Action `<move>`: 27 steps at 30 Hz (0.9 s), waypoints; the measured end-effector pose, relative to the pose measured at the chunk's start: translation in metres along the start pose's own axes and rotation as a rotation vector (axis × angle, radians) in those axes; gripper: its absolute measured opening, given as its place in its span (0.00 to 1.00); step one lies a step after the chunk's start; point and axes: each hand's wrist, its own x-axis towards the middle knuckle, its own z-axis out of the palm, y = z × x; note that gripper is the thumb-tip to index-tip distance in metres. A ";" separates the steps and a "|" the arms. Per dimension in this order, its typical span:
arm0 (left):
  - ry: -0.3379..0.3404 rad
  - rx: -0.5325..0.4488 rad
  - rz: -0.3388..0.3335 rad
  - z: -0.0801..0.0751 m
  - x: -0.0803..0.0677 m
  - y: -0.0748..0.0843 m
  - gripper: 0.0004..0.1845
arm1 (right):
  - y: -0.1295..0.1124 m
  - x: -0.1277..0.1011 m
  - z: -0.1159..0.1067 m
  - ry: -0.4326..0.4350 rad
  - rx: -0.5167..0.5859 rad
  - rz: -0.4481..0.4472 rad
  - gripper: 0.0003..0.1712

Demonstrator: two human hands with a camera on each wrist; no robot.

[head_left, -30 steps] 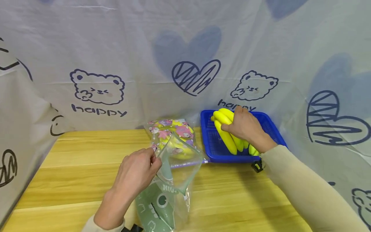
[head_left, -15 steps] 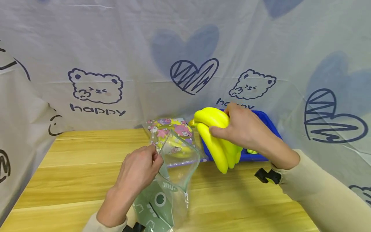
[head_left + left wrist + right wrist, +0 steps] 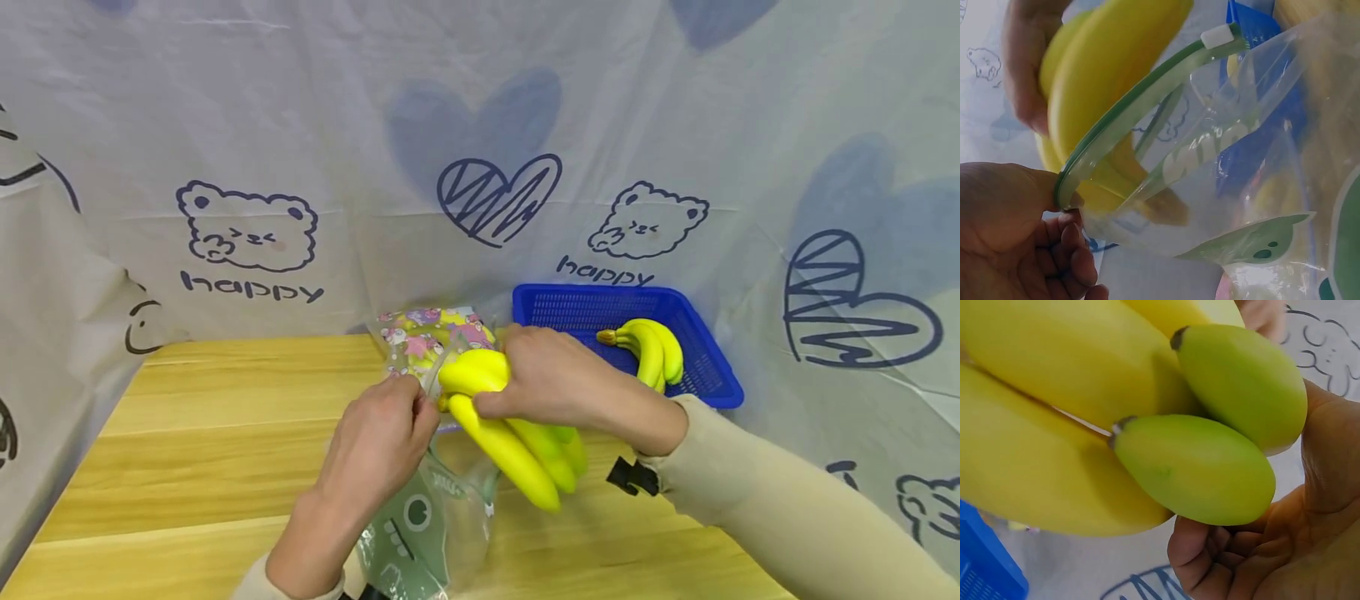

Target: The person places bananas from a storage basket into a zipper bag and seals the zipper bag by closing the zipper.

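Note:
My left hand (image 3: pixel 378 442) pinches the green-edged mouth of a clear zip bag (image 3: pixel 412 533) printed with a green cartoon face. In the left wrist view the bag's mouth (image 3: pixel 1116 119) stands spread, with a white slider at its far end. My right hand (image 3: pixel 558 375) grips a bunch of yellow bananas (image 3: pixel 510 454) from above, thumb on the near side. Its stem end lies at the bag's mouth, close to my left fingers, and shows through the clear film in the left wrist view. Greenish banana tips (image 3: pixel 1197 469) face the right wrist camera.
Behind on the right stands a blue basket (image 3: pixel 585 293) with another bunch of bananas (image 3: pixel 652 346) in it. A second zip bag (image 3: pixel 412 342) with pink cartoon prints and yellow contents lies at the back of the wooden table (image 3: pixel 225 442). A printed white curtain (image 3: pixel 330 125) hangs behind.
My right hand has lifted the bananas out of the blue basket and carried them left and nearer, to the bag's mouth. The left hand keeps its pinch, having shifted slightly right.

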 end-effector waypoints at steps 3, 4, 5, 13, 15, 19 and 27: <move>0.033 0.002 0.047 0.003 -0.002 0.005 0.15 | -0.002 0.009 0.008 -0.045 -0.019 -0.004 0.25; 0.039 0.003 0.059 0.004 -0.002 0.007 0.15 | -0.003 0.012 0.009 -0.057 -0.021 0.000 0.25; 0.040 0.001 0.061 0.005 -0.003 0.009 0.14 | -0.003 0.014 0.011 -0.069 -0.019 0.006 0.25; 0.019 -0.010 0.057 0.015 -0.009 0.020 0.07 | 0.010 0.034 0.016 -0.088 0.091 0.096 0.26; 0.043 -0.005 0.082 0.018 -0.009 0.019 0.08 | 0.011 0.035 0.022 -0.085 0.109 0.093 0.25; 0.089 0.003 0.125 0.021 -0.007 0.018 0.07 | 0.008 0.032 0.035 -0.092 0.098 0.048 0.24; 0.088 -0.009 0.078 0.020 -0.009 0.018 0.03 | 0.009 0.033 0.040 -0.084 0.161 0.029 0.25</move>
